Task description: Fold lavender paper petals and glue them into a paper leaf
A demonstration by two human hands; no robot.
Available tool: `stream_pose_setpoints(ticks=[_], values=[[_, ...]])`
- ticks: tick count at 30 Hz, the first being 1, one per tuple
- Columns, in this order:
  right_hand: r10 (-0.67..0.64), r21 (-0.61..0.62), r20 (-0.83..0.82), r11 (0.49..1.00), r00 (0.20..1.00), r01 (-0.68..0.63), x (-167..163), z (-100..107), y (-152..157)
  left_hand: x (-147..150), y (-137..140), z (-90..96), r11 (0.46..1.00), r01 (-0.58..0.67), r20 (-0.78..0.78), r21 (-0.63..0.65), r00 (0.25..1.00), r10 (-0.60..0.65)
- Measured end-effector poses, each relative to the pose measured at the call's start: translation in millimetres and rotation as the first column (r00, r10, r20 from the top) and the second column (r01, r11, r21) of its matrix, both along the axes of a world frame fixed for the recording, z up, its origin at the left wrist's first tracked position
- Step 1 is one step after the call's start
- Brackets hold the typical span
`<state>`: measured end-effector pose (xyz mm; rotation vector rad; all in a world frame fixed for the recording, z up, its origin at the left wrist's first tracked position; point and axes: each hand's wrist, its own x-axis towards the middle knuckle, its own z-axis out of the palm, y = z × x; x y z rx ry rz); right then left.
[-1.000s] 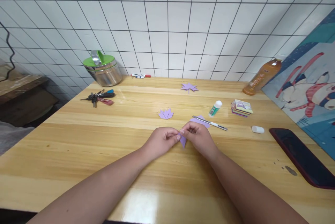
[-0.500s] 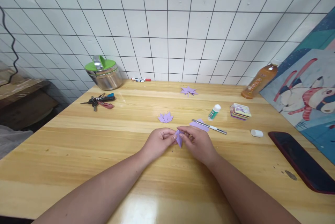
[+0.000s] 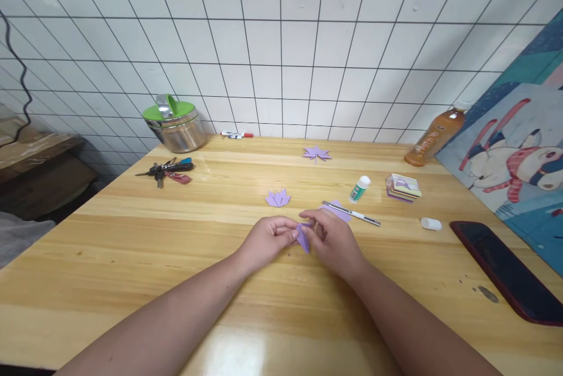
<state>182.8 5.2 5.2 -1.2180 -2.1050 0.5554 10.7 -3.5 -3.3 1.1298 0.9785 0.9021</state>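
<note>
Between my two hands is a small folded piece of purple paper (image 3: 303, 239), its point hanging down toward me. My left hand (image 3: 269, 241) pinches its left side between thumb and fingers. On the other side, my right hand (image 3: 333, 239) grips the paper's right edge with thumb and curled fingers, which partly hide it. Just beyond lies a purple folded paper fan of several petals (image 3: 278, 197). More purple paper (image 3: 338, 212) lies beyond my right hand, with a slim utility knife (image 3: 350, 213) across it.
A purple paper maple leaf (image 3: 316, 153) lies near the tiled wall. To the right are a glue stick (image 3: 360, 189), its white cap (image 3: 431, 224), a paper stack (image 3: 403, 188), a bottle (image 3: 435, 136) and a phone (image 3: 505, 270). Keys (image 3: 166, 170), a marker (image 3: 236, 135) and a steel pot (image 3: 178, 126) stand back left.
The folded paper has turned slightly, its lower point swinging a little right and toward me. My right fingers have shifted on its edge; the left hand stays nearly still.
</note>
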Motion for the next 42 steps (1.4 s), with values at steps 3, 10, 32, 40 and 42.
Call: stream_pose_setpoints(ticks=[3,10,32,40,42], values=[[0.048,0.000,0.037,0.999,0.998,-0.049,0.5,-0.2,-1.4,-1.1,0.7,-2.0,0.998,-0.045,-0.031,0.031,0.998,0.046],[0.003,0.051,0.053,0.999,0.999,-0.005,0.8,-2.8,-2.0,-1.3,0.5,-1.4,0.996,-0.048,-0.098,0.079,0.994,0.055],[-0.048,-0.373,-0.315,0.924,0.948,-0.078,-3.3,-12.5,6.1,-3.5,2.9,-4.6,0.991,-0.065,-0.175,0.117,0.981,0.085],[0.202,-0.118,-0.179,0.967,0.963,-0.224,9.9,-6.2,2.9,-6.5,5.9,-0.5,0.995,-0.092,-0.028,0.026,0.995,0.092],[0.271,-0.020,-0.095,0.961,0.958,-0.274,12.2,-4.9,2.9,-7.0,6.9,0.3,0.996,-0.087,0.003,0.020,0.996,0.087]])
